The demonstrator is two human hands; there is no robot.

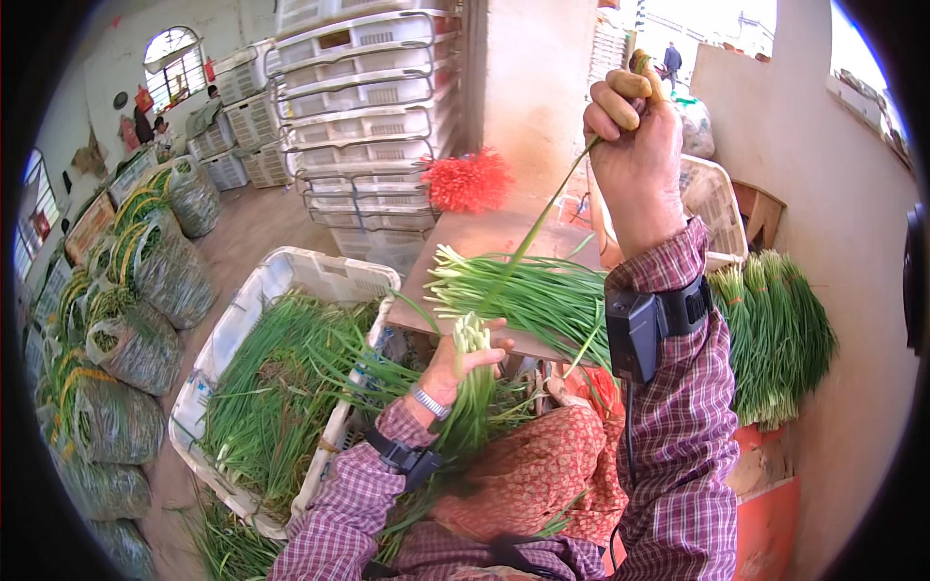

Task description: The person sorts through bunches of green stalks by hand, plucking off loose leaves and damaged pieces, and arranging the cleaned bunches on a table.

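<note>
My left hand (454, 367) is closed around a bunch of garlic chives (474, 392), whose pale cut ends point up while the green leaves hang toward my lap. Raised at the upper right, my right hand (639, 138) pinches a single long chive leaf (541, 218) that slants down and left, blurred at its lower end. Below it, a loose heap of chives (523, 290) lies on a small wooden table (429, 279), pale ends to the left. A patterned red cloth (538, 472) covers my lap.
Left of me stands a white plastic crate (218, 363) filled with loose chives. Stacked white crates (363, 123) rise behind it, beside a red pom-pom-like bundle (467, 180). Tied chive bundles (774, 334) stand at the right wall. Stuffed plastic bags (120, 414) line the far left.
</note>
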